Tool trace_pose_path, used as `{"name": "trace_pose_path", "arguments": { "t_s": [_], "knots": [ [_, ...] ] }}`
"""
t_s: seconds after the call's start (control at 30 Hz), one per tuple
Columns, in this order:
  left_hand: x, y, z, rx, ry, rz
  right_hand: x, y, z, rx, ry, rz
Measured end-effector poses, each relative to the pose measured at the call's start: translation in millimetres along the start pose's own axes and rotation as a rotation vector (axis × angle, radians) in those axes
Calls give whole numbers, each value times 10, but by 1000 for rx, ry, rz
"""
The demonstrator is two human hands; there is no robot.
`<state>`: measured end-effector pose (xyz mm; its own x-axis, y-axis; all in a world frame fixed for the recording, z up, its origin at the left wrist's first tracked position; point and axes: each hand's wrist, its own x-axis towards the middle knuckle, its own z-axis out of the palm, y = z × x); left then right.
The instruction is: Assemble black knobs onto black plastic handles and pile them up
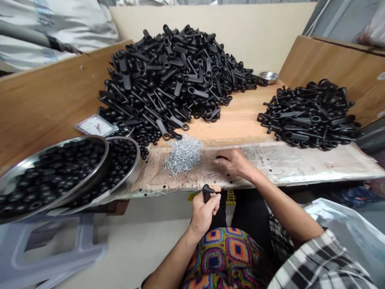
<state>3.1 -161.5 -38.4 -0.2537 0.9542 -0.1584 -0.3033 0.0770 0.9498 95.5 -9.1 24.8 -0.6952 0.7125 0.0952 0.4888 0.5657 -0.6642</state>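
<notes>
My left hand is closed around a black plastic handle piece, held just below the front edge of the workbench. My right hand rests on the bench's worn front strip with its fingers curled down, close to a heap of small silver screws; whether it pinches anything is hidden. A big mound of black handle parts fills the back of the bench, and a smaller pile of the same black parts lies at the right.
Two steel bowls of black round caps sit at the left on a grey plastic stool. A small clock face lies by them. A small steel dish stands at the back. Wooden side boards wall the bench.
</notes>
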Motion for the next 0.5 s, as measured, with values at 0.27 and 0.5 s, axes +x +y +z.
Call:
{"name": "trace_pose_path", "arguments": {
  "t_s": [0.27, 0.5],
  "knots": [
    [-291, -121, 133, 102, -82, -30, -1313, -63, 383, 1080, 91, 178],
    [-575, -283, 257, 212, -207, -40, -1817, 118, 555, 1176, 112, 285]
  ]
}}
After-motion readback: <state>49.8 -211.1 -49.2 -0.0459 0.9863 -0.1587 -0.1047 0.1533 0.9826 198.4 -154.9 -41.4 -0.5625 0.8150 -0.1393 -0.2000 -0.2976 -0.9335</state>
